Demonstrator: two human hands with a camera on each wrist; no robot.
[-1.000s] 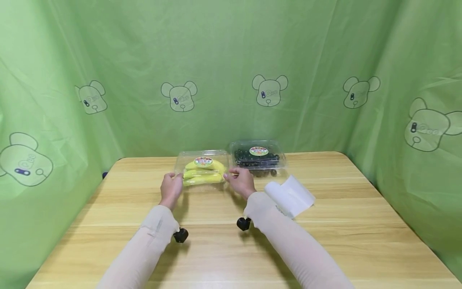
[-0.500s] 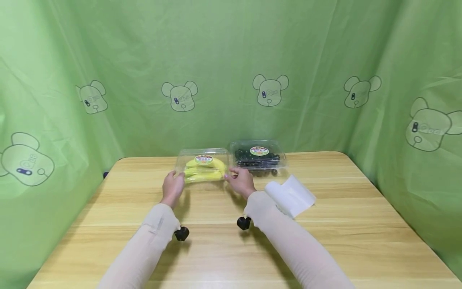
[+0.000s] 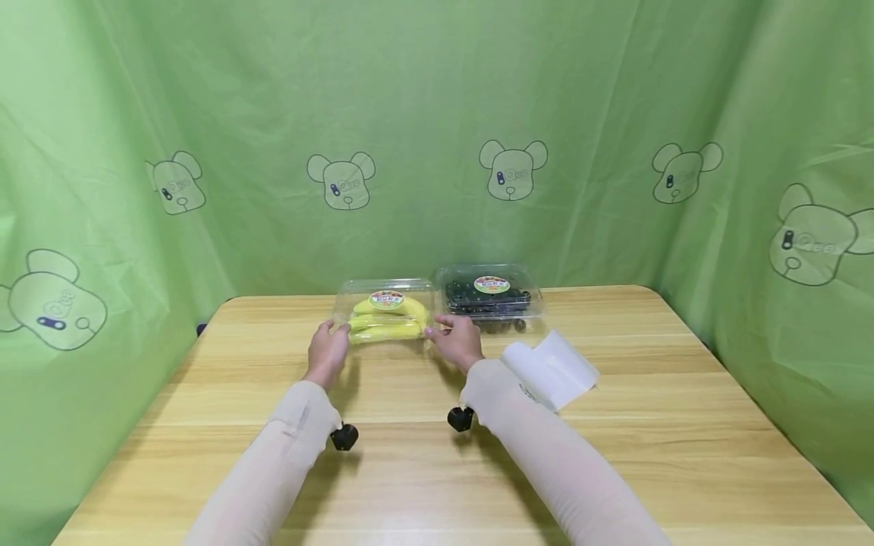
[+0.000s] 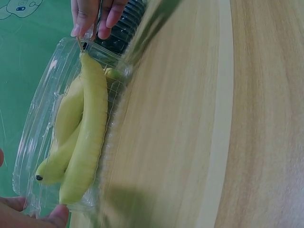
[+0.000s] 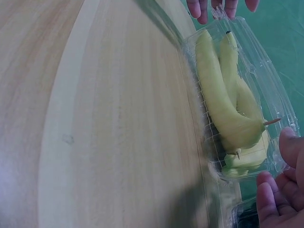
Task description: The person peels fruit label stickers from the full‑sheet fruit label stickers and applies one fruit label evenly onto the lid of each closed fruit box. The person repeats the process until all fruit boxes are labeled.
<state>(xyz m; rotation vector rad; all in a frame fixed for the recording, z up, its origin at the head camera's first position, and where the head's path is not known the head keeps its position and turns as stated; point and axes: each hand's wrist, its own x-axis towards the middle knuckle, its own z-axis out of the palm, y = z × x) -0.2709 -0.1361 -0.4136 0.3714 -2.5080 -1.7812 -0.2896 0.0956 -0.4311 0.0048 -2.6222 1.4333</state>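
A clear plastic clamshell box (image 3: 385, 285) with several yellow bananas (image 3: 385, 331) inside lies towards the back of the table. On its lid is an oval, colourful sticker (image 3: 387, 300). My left hand (image 3: 328, 353) holds the box's left end between thumb and fingers. At the opposite end, my right hand (image 3: 459, 343) pinches the box near its front corner. In the right wrist view the right thumb (image 5: 289, 145) lies against the clear plastic. Whether the box's underside touches the wood, I cannot tell.
Close on the right stands a second clear box (image 3: 508, 271) of dark round fruit, with a similar sticker. A partly unrolled white roll (image 3: 549, 371) lies beside my right forearm. Green curtains (image 3: 423, 91) surround the wooden table (image 3: 410, 485) at the back and sides.
The banana box has shifted slightly towards the back of the table, and my left hand has gone with it. My right hand has barely moved. The second box and white roll stay put.
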